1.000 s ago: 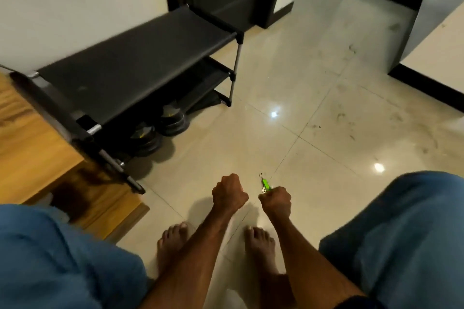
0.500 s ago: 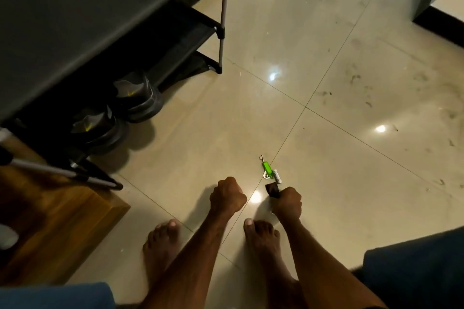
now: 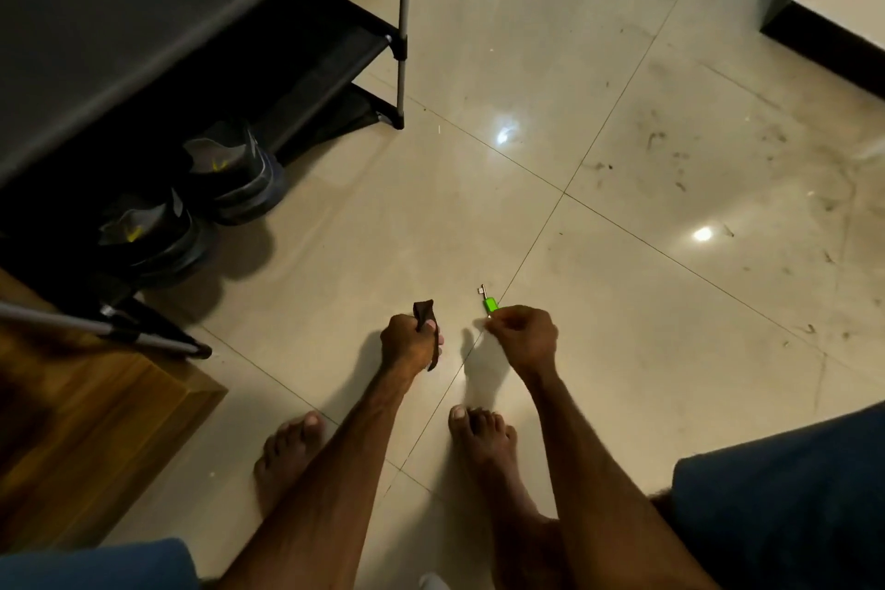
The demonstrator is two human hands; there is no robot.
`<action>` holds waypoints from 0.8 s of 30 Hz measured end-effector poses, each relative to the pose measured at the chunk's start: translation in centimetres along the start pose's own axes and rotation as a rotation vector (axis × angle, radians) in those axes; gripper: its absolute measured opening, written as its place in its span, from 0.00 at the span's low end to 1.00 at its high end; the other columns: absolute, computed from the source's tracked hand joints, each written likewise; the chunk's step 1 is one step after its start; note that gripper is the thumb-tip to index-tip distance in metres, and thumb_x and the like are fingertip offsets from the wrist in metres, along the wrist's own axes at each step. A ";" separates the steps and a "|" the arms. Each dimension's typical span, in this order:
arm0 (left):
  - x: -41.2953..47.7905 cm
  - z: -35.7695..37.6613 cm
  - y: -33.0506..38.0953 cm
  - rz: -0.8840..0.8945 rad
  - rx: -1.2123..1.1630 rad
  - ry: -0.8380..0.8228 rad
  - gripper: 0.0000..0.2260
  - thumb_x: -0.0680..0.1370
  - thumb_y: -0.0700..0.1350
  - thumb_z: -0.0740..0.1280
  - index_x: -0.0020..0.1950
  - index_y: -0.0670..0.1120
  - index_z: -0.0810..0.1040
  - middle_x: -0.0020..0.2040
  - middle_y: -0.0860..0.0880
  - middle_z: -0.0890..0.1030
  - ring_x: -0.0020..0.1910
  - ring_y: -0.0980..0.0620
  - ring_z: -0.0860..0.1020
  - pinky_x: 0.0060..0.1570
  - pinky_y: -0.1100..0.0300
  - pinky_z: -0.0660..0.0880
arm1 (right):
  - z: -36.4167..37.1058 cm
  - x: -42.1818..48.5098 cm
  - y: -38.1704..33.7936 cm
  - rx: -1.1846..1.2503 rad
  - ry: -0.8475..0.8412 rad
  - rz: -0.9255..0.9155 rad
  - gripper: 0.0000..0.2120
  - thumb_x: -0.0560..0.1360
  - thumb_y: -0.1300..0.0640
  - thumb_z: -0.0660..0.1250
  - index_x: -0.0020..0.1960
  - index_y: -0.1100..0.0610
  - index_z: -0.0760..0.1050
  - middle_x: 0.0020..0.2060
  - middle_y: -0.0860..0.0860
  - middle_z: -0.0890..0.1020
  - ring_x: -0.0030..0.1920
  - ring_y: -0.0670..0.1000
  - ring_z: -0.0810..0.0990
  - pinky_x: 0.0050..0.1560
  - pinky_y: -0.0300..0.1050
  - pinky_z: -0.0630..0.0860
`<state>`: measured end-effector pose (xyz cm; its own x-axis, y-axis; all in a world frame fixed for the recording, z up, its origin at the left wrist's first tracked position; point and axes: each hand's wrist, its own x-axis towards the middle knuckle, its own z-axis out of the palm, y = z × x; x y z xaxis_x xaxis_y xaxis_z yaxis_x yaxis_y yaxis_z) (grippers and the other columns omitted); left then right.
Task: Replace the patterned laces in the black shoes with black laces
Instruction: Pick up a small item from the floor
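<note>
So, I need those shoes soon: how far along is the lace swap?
Nothing looks done: the pair of dark shoes sits under the black fabric rack, untouched. In hand: the left hand grips a small dark scrap, the right hand pinches a green-handled metal tool. Left: unlacing and relacing both shoes.

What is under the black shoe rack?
The near shoe and the far shoe stand on the tiled floor under the shoe rack, heels outward. Their fronts and laces are hidden by the shelves.
</note>
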<state>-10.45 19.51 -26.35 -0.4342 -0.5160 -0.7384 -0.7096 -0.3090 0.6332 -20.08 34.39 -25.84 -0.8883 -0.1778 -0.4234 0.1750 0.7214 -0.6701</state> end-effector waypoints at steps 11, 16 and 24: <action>0.6 -1.3 -2.2 -0.073 -0.046 -0.103 0.11 0.84 0.38 0.63 0.61 0.32 0.77 0.50 0.36 0.84 0.42 0.41 0.84 0.39 0.57 0.82 | 1.3 5.3 4.6 -0.339 0.046 0.035 0.10 0.78 0.55 0.70 0.52 0.63 0.81 0.50 0.63 0.83 0.51 0.66 0.81 0.43 0.47 0.72; 0.5 -1.6 -2.2 -0.088 -0.056 -0.084 0.10 0.84 0.38 0.63 0.61 0.32 0.78 0.49 0.37 0.84 0.42 0.43 0.83 0.36 0.60 0.81 | 1.9 5.2 2.0 -0.184 0.079 0.066 0.13 0.74 0.50 0.76 0.48 0.60 0.85 0.43 0.57 0.86 0.47 0.60 0.84 0.42 0.42 0.71; 0.3 -1.6 -2.2 -0.080 -0.057 -0.084 0.09 0.82 0.38 0.64 0.55 0.34 0.80 0.46 0.38 0.86 0.42 0.42 0.85 0.53 0.44 0.82 | 4.5 3.7 1.3 -0.314 0.097 -0.013 0.14 0.77 0.54 0.72 0.51 0.66 0.76 0.50 0.63 0.79 0.52 0.66 0.78 0.43 0.47 0.67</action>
<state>-8.14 18.73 -27.63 -0.4241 -0.4199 -0.8024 -0.7121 -0.3928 0.5819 -21.23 31.66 -30.96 -0.9286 -0.1348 -0.3456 0.0370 0.8933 -0.4479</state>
